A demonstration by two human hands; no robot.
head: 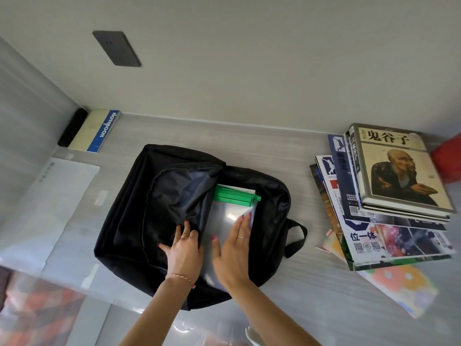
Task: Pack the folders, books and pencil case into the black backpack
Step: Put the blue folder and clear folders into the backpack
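Black backpack (pixel 159 221) flat on table (pixel 306 278), unzipped; left hand (pixel 184 248) fingers curled, gripping its flap; right hand (pixel 234 248) fingers straight, pressing clear folders (pixel 224 216) inside; books (pixel 399 176) in 1 pile at right.

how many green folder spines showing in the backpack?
3: green spines stacked together at the far end of the backpack opening, beyond the right hand; more may be hidden under the flap.

Grey wood-grain desk (pixel 274 146) against pale wall (pixel 249 58) w/ 1 dark socket plate (pixel 116 48).
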